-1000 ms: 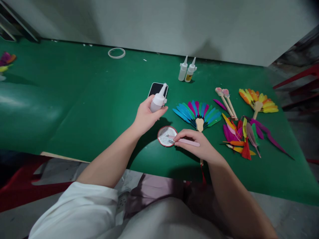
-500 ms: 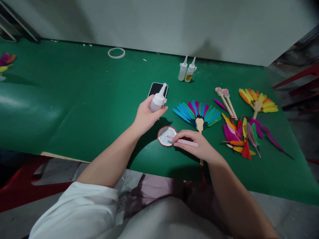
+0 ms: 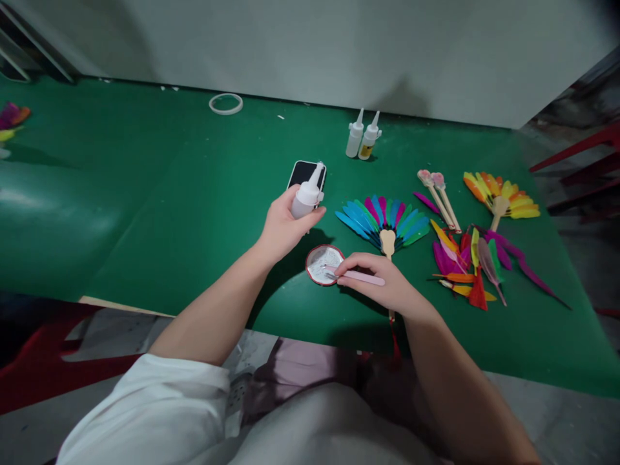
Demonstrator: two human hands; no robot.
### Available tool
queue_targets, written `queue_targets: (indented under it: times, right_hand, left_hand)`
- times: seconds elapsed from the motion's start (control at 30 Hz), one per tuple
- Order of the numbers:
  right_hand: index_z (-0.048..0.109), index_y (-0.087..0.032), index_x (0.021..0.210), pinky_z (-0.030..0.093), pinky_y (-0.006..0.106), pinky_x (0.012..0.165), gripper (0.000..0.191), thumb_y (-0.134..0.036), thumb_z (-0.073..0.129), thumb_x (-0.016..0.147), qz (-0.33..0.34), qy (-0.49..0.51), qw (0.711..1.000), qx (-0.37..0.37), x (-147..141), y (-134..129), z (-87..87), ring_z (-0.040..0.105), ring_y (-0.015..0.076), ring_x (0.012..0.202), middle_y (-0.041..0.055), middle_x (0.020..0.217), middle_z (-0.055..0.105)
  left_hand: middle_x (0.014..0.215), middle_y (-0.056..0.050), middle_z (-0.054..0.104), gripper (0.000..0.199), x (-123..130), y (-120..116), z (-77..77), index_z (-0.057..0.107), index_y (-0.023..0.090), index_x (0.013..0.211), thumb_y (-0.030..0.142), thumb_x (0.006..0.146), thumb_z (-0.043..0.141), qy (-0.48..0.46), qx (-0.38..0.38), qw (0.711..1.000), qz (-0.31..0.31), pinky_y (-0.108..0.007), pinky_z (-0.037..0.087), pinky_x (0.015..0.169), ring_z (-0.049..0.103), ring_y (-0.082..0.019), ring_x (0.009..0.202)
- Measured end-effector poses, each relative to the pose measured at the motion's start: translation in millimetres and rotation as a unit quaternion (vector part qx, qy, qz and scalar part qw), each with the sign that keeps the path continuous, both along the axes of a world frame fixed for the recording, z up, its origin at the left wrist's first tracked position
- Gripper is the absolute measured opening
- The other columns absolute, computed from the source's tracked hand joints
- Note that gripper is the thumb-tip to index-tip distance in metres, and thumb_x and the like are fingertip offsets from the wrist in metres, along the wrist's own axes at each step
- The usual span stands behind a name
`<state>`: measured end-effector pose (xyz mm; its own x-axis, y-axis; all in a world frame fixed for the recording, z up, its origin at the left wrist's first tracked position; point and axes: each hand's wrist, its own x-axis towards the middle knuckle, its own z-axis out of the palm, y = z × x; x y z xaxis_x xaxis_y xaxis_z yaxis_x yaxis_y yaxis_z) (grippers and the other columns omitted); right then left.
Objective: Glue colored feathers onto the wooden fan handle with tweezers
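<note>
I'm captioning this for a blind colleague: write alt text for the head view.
A person's left hand holds a white nozzle bottle, nozzle up, while the right hand holds pink tweezers at a red-rimmed dish. To the right on the green table lie two feather fans and loose feathers; two similar bottles stand farther back.

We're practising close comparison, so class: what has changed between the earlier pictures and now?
The right hand and its pink tweezers have shifted very slightly left, over the red-rimmed dish. Nothing was taken hold of or let go. The left hand still holds the white bottle; the blue-green feather fan and the two standing bottles stayed put.
</note>
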<state>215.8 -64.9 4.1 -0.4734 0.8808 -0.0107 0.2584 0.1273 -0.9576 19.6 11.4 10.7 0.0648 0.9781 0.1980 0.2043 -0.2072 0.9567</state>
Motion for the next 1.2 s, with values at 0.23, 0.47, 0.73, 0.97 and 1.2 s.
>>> queue_targets:
  times: [0.23, 0.47, 0.73, 0.97, 1.2]
  right_hand:
    - [0.068, -0.021, 0.087, 0.047, 0.023, 0.075, 0.009, -0.026, 0.063, 0.081, 0.001, 0.000, 1.000, -0.002, -0.1, -0.3, 0.5, 0.064, 0.0132, 0.081, 0.0012, 0.089, 0.069]
    - [0.068, -0.021, 0.087, 0.046, 0.023, 0.076, 0.009, -0.026, 0.064, 0.081, 0.000, -0.003, 1.000, -0.005, 0.1, -0.8, 0.4, 0.064, 0.0132, 0.082, 0.0010, 0.089, 0.069]
    - [0.067, -0.021, 0.087, 0.047, 0.024, 0.075, 0.009, -0.025, 0.063, 0.081, 0.002, -0.001, 1.000, -0.008, 0.0, -0.6, 0.4, 0.064, 0.0135, 0.082, 0.0012, 0.089, 0.069]
    - [0.068, -0.021, 0.088, 0.047, 0.024, 0.075, 0.011, -0.028, 0.063, 0.081, 0.001, -0.006, 1.000, -0.003, -0.1, -0.5, 0.1, 0.064, 0.0140, 0.081, 0.0018, 0.089, 0.069]
    - [0.068, -0.021, 0.088, 0.048, 0.026, 0.075, 0.012, -0.029, 0.062, 0.081, -0.001, -0.009, 1.000, -0.007, 0.2, -0.4, 0.8, 0.065, 0.0152, 0.081, 0.0023, 0.089, 0.070]
  left_hand:
    - [0.066, 0.004, 0.052, 0.019, 0.2, -0.7, 0.9, 0.056, 0.017, 0.081, 0.024, 0.069, 0.069, 0.000, 0.003, 1.000, 0.001, -0.016, 0.037, 0.040, 0.044, -0.003, 0.045]
    - [0.066, 0.004, 0.052, 0.019, 0.1, -0.4, 0.8, 0.056, 0.017, 0.081, 0.025, 0.069, 0.069, 0.001, -0.003, 1.000, 0.002, -0.016, 0.038, 0.040, 0.045, -0.004, 0.045]
    - [0.066, 0.004, 0.052, 0.019, 0.3, -0.6, 1.9, 0.056, 0.017, 0.081, 0.024, 0.069, 0.069, 0.005, -0.003, 1.000, 0.005, -0.016, 0.038, 0.040, 0.044, -0.004, 0.045]
    - [0.066, 0.004, 0.052, 0.019, 0.1, -0.7, 2.1, 0.056, 0.017, 0.081, 0.025, 0.069, 0.069, 0.007, -0.002, 1.000, 0.004, -0.016, 0.037, 0.040, 0.044, -0.004, 0.045]
    - [0.066, 0.004, 0.052, 0.020, 0.2, -0.6, 1.0, 0.055, 0.017, 0.080, 0.025, 0.069, 0.069, -0.001, -0.004, 1.000, 0.001, -0.016, 0.037, 0.039, 0.044, -0.004, 0.045]
